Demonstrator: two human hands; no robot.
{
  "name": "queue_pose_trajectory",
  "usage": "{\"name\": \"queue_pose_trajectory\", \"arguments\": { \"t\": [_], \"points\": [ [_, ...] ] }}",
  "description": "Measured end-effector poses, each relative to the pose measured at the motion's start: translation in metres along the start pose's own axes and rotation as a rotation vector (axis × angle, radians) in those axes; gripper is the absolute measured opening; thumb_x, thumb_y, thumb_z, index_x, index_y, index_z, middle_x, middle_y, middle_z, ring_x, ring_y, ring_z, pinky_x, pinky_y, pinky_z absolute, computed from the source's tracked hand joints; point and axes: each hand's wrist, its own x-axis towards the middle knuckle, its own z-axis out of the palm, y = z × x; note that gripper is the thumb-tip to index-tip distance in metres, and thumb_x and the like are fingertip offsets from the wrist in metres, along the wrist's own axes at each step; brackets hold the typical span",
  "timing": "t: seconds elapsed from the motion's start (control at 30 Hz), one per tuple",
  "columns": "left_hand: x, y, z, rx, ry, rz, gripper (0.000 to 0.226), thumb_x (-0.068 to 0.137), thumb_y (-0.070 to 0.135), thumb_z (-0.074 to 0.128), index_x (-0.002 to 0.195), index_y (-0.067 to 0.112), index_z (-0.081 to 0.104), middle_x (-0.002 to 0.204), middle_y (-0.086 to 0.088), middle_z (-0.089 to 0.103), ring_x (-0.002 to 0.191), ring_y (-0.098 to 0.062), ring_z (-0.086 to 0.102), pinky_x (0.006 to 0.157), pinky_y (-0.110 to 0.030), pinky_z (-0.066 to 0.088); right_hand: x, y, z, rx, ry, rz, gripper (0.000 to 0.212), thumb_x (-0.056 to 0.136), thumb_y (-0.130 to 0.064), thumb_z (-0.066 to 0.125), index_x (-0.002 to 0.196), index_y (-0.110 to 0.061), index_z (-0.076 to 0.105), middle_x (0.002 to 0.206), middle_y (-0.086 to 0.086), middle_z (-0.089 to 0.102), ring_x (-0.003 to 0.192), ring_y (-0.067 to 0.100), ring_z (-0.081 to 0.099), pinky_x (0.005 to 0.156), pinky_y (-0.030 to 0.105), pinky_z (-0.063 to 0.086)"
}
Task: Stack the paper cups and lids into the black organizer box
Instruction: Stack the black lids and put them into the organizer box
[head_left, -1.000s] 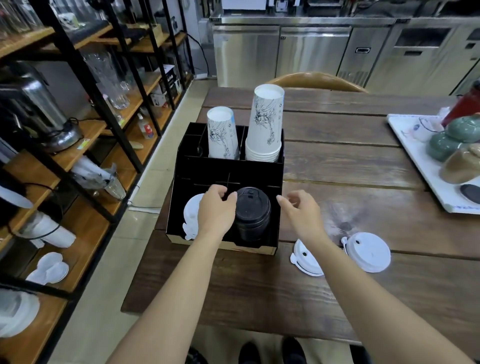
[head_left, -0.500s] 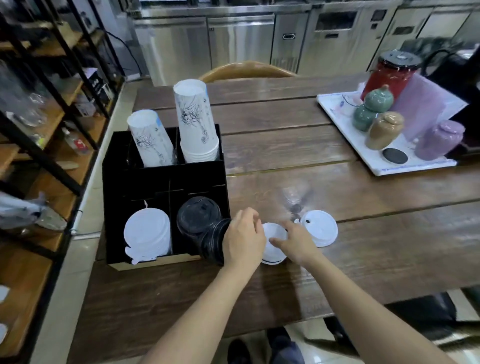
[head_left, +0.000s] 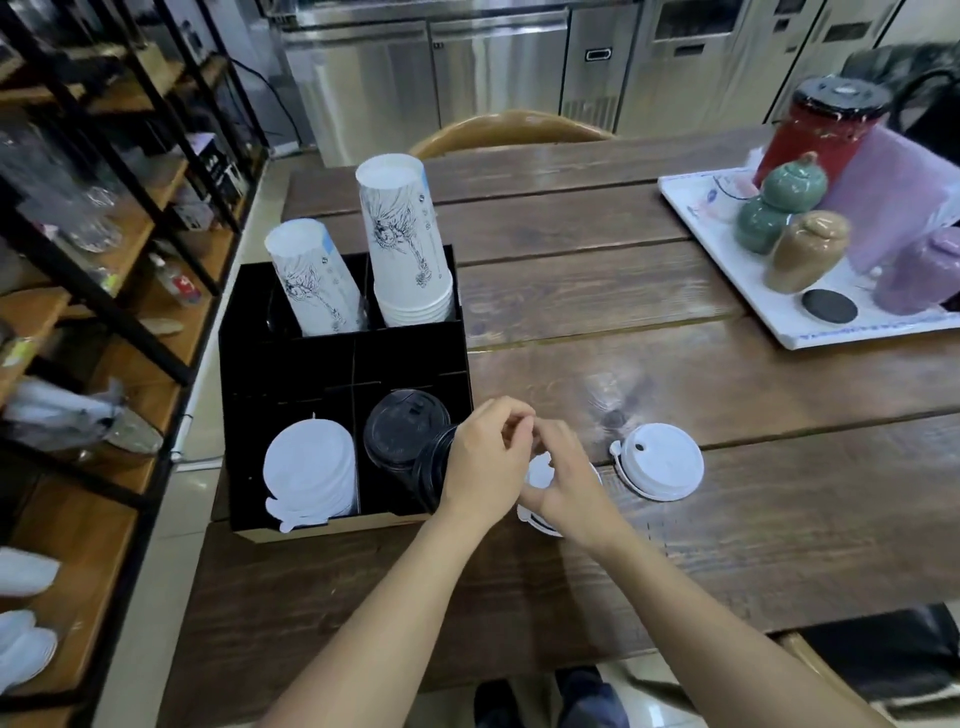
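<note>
The black organizer box stands at the table's left edge. Its rear compartments hold two stacks of printed paper cups, a shorter one and a taller one. The front left compartment holds white lids, and the front right holds black lids that lean out to the right. Just right of the box, my left hand and my right hand meet over a white lid, fingers curled around it, hiding most of it. A second white lid lies flat on the table further right.
A white tray at the right rear carries ceramic jars and a red canister. Open shelving with glassware runs along the left. A wooden chair back stands behind the table.
Both hands left the box's front compartments and moved right to the white lid beside the box, closing on it. The camera view swung to the right.
</note>
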Motion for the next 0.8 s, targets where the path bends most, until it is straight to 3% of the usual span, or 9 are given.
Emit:
{"name": "queue_pose_trajectory", "arguments": {
  "t": [0.13,0.2,0.3,0.37,0.43,0.5,0.57,0.67,0.8],
  "points": [
    [0.001,-0.002,-0.007,-0.046,0.036,-0.025,0.01,0.088,0.012,0.054,0.089,0.014,0.064,0.083,-0.003,0.066,0.07,-0.02,0.063,0.07,-0.036,0.054,0.008,-0.007,0.015,0.045,-0.105,0.062,0.061,0.061,-0.029,0.064,0.118,-0.017,0.046,0.109,0.002,0.047,0.104,0.023,0.045,0.09,0.042,0.044],
    [0.001,-0.005,-0.01,-0.045,0.027,-0.011,0.01,0.088,0.013,0.055,0.089,0.015,0.065,0.081,0.0,0.065,0.069,-0.016,0.062,0.069,-0.031,0.053,0.009,-0.004,0.021,0.007,-0.151,0.048,0.062,0.063,-0.032,0.063,0.121,-0.019,0.045,0.114,0.002,0.047,0.109,0.023,0.043,0.093,0.044,0.043],
    [-0.003,-0.009,-0.014,-0.032,-0.001,0.028,0.011,0.088,0.014,0.056,0.092,0.014,0.066,0.08,0.005,0.063,0.072,-0.012,0.062,0.069,-0.028,0.053,0.015,-0.002,0.026,0.003,-0.209,0.057,0.048,0.063,-0.04,0.06,0.11,-0.033,0.051,0.115,0.004,0.052,0.109,0.025,0.044,0.091,0.047,0.044],
    [-0.008,-0.009,-0.019,-0.01,0.036,0.105,0.013,0.087,0.013,0.056,0.094,0.012,0.067,0.081,0.006,0.064,0.075,-0.012,0.062,0.07,-0.025,0.052,0.019,0.0,0.027,0.064,-0.251,0.07,0.037,0.063,-0.032,0.065,0.097,-0.034,0.052,0.107,0.007,0.057,0.104,0.032,0.05,0.085,0.053,0.047],
    [-0.013,-0.012,-0.028,0.049,0.161,0.226,0.016,0.087,0.015,0.054,0.093,0.009,0.068,0.082,0.002,0.068,0.075,-0.012,0.062,0.067,-0.021,0.05,0.02,0.003,0.026,0.099,-0.299,0.126,0.046,0.059,-0.035,0.073,0.098,-0.022,0.052,0.104,0.01,0.06,0.098,0.029,0.057,0.081,0.048,0.051],
    [-0.015,-0.02,-0.04,0.158,0.299,0.269,0.018,0.086,0.019,0.053,0.09,0.009,0.068,0.081,0.0,0.067,0.073,-0.011,0.059,0.063,-0.019,0.046,0.018,0.008,0.023,0.102,-0.347,0.219,0.052,0.058,-0.044,0.078,0.096,-0.026,0.048,0.102,0.0,0.063,0.093,0.017,0.061,0.075,0.033,0.052],
    [-0.018,-0.031,-0.055,0.223,0.353,0.147,0.015,0.087,0.023,0.054,0.081,0.013,0.064,0.074,0.005,0.061,0.067,-0.011,0.055,0.059,-0.022,0.041,0.013,0.016,0.023,0.099,-0.375,0.277,0.047,0.063,-0.045,0.077,0.093,-0.029,0.044,0.1,-0.009,0.063,0.091,0.009,0.062,0.073,0.027,0.049],
    [-0.024,-0.051,-0.071,0.299,0.205,-0.158,0.025,0.086,0.041,0.055,0.075,0.019,0.057,0.071,0.006,0.061,0.067,-0.013,0.056,0.057,-0.028,0.044,0.011,0.02,0.024,0.186,-0.37,0.315,0.045,0.068,-0.041,0.075,0.1,-0.026,0.048,0.104,-0.007,0.066,0.097,0.012,0.064,0.08,0.03,0.05],
    [-0.028,-0.059,-0.078,0.434,-0.033,-0.289,0.04,0.081,0.059,0.053,0.098,0.023,0.059,0.093,0.009,0.063,0.084,-0.01,0.058,0.067,-0.025,0.044,0.017,0.016,0.017,0.321,-0.332,0.331,0.029,0.076,-0.021,0.074,0.099,-0.024,0.057,0.094,-0.005,0.068,0.084,0.01,0.065,0.078,0.04,0.05]
  ]
}}
